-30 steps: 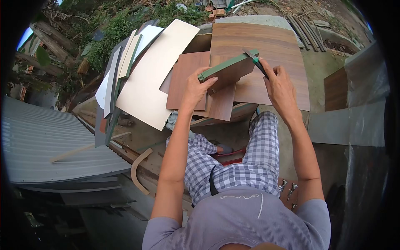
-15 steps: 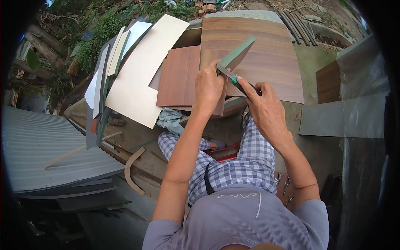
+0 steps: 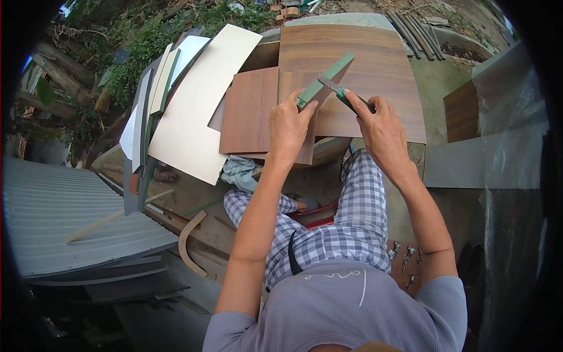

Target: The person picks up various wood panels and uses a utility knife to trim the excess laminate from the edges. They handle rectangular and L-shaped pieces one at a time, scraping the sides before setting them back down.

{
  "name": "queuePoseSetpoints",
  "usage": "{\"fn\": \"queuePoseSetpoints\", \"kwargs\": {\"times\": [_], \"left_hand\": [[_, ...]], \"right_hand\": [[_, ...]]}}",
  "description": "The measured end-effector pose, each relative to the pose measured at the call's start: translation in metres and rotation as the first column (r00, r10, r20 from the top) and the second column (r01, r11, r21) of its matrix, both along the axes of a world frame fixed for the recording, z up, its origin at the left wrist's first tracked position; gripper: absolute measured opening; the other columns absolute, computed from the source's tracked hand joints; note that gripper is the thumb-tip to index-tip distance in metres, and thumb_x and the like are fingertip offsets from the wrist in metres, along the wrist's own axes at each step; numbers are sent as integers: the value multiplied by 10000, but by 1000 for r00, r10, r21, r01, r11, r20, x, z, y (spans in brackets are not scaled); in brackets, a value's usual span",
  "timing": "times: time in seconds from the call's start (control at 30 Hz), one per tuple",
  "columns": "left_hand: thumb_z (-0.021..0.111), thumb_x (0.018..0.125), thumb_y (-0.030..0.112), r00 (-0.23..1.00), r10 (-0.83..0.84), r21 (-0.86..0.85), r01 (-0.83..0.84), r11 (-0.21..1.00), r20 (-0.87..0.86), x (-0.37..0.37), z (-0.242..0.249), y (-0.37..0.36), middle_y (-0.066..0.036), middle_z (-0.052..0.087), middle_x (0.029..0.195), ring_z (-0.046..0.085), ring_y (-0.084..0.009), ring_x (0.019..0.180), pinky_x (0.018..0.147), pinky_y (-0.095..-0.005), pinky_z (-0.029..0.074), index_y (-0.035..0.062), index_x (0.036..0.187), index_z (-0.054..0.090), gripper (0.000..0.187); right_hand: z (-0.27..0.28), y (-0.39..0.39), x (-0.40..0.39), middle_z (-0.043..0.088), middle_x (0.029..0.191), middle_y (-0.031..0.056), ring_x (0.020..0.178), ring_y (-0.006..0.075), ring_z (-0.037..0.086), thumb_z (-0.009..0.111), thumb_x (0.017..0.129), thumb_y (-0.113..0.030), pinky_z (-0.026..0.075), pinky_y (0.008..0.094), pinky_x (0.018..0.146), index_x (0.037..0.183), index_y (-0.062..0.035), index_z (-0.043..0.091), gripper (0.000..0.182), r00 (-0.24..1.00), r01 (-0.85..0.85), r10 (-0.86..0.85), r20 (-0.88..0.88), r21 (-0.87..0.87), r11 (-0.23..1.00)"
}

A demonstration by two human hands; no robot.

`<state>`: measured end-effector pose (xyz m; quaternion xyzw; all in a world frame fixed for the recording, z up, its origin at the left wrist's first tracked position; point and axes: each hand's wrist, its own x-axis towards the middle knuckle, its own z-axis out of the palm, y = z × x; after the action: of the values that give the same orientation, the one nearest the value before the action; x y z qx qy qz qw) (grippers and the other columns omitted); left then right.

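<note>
My left hand (image 3: 288, 126) is closed on the lower end of a small board (image 3: 335, 70) with a green edge, held tilted above the wood-grain panels. In my right hand (image 3: 381, 126) is a tool with a green and black handle (image 3: 352, 101). Its flat metal blade (image 3: 328, 83) lies against the board's green edge, partway along. Below the hands are a large wood-grain panel (image 3: 381, 70) and a smaller reddish-brown panel (image 3: 249, 111).
Cream (image 3: 202, 111) and grey boards (image 3: 142, 117) lean at the left, beside a corrugated sheet (image 3: 76, 211). A grey-blue cloth (image 3: 239, 171) hangs below the panels. Metal hinges (image 3: 407, 258) lie at the lower right. A grey panel (image 3: 454, 167) stands at the right.
My right hand has moved right and slightly down, and the blade now sits farther up the board's edge. My left hand and the board have shifted slightly left.
</note>
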<state>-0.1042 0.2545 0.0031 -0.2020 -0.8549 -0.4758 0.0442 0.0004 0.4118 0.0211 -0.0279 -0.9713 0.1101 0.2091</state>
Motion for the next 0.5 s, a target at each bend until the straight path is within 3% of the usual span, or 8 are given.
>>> {"fn": "queuePoseSetpoints", "kwargs": {"times": [0.17,0.23,0.37,0.43,0.5], "left_hand": [[680,788,220,999,4,-51,-2,999,34,5,3,0,-192,589,618,612,-331,603,588,-395,461,-2,1033,639,333],[681,790,215,999,-37,-32,37,999,-5,4,1,-1,-191,600,639,621,-327,617,593,-388,466,9,1026,642,316],[684,792,206,988,-148,-93,144,985,-40,-3,25,15,-183,631,704,641,-322,658,608,-367,482,41,1015,649,279],[689,792,196,967,-214,-127,196,972,-141,-15,32,39,-179,629,688,636,-319,629,591,-366,482,49,1018,642,274],[687,791,146,932,-296,-252,241,937,-210,-26,46,74,-147,672,811,663,-261,702,641,-327,499,38,1033,646,269]], "right_hand": [[-38,81,-29,498,977,153,899,317,542,500,876,-81,468,441,732,1326,-273,434,493,958,286,-283,39,-80,955],[-39,101,-20,496,975,158,921,333,537,518,876,-115,458,462,744,1338,-269,413,499,898,427,-397,190,-163,889],[-57,94,27,489,948,156,924,320,531,550,861,-99,441,433,772,1362,-250,389,547,930,358,-288,228,-389,849],[-66,82,54,469,919,150,881,303,512,537,865,-74,420,394,789,1370,-208,386,544,954,297,-233,188,-502,813],[-77,73,76,451,899,146,847,297,495,521,869,-51,406,370,797,1375,-182,383,540,962,273,-223,157,-566,778]]}}
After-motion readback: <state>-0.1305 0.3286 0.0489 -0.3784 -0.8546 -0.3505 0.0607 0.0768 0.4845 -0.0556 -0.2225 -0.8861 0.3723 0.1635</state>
